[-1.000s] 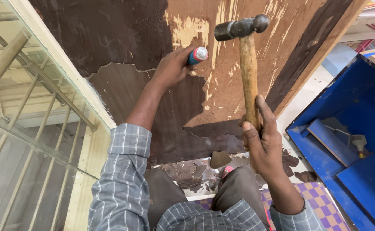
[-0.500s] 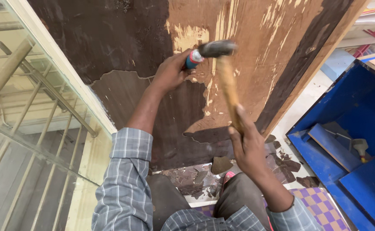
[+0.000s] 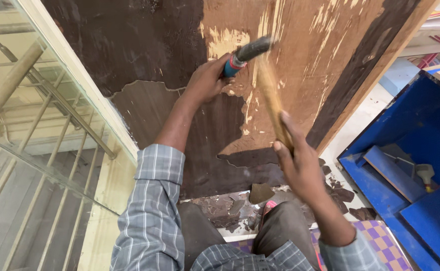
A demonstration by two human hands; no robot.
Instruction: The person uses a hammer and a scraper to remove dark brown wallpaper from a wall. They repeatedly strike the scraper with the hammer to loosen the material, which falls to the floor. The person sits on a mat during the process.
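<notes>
My left hand (image 3: 207,80) grips a chisel (image 3: 234,65) with a blue and red handle, held against a large wooden board (image 3: 300,60) leaning in front of me. My right hand (image 3: 297,163) holds the wooden handle of a hammer (image 3: 270,98); its dark head (image 3: 254,49) is blurred and meets the end of the chisel. Dark brown veneer (image 3: 144,50) covers the board's left side and a strip on the right. The middle is bare light wood with pale scrape marks.
Broken veneer pieces (image 3: 240,206) lie on the floor by my knees. A blue box (image 3: 410,170) holding tools stands at the right. A metal railing (image 3: 39,115) and glass pane run along the left. A purple checked mat (image 3: 380,241) lies at lower right.
The hammer swung down from a raised position at the right onto the end of the chisel. My left hand stayed in place on the chisel.
</notes>
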